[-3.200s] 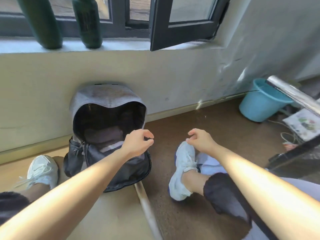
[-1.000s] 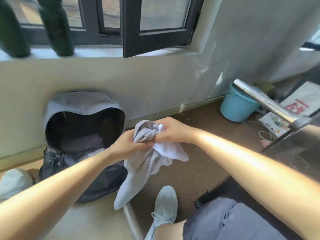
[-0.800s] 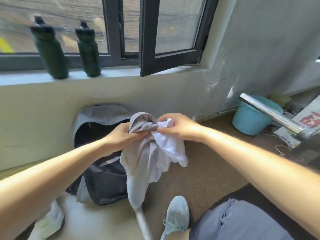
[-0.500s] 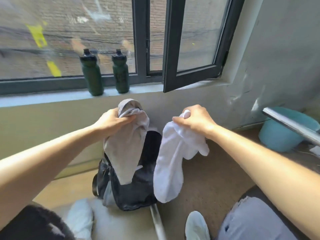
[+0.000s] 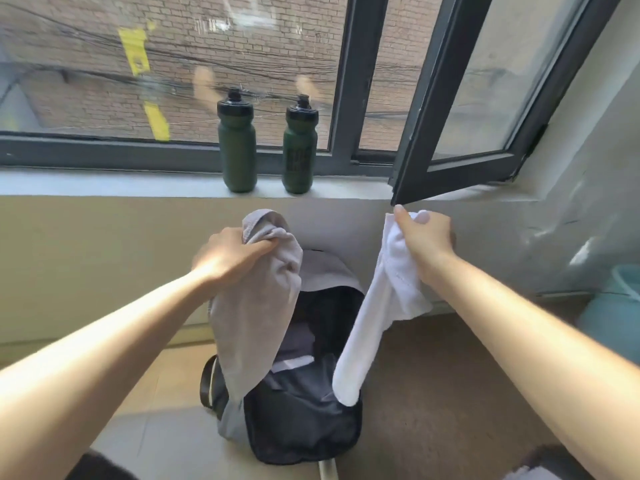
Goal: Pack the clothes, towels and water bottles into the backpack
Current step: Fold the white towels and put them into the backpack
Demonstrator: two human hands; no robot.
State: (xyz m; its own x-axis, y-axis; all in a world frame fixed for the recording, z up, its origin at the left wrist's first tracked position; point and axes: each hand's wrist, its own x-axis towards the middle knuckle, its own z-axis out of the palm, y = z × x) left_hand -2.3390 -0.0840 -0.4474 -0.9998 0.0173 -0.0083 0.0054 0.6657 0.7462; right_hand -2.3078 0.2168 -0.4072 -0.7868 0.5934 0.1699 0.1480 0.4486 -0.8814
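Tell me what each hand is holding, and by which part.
Left hand grips the grey towel bunched at its top end; right hand grips the white towel at its top end.

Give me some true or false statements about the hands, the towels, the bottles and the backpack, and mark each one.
1. The left hand grips a grey towel. True.
2. The right hand holds nothing. False: it grips a white towel.
3. The two green bottles stand upright on the windowsill. True.
4. The backpack is zipped shut. False: its main compartment is open.
5. Both towels lie inside the backpack. False: they hang from the hands in front of it.
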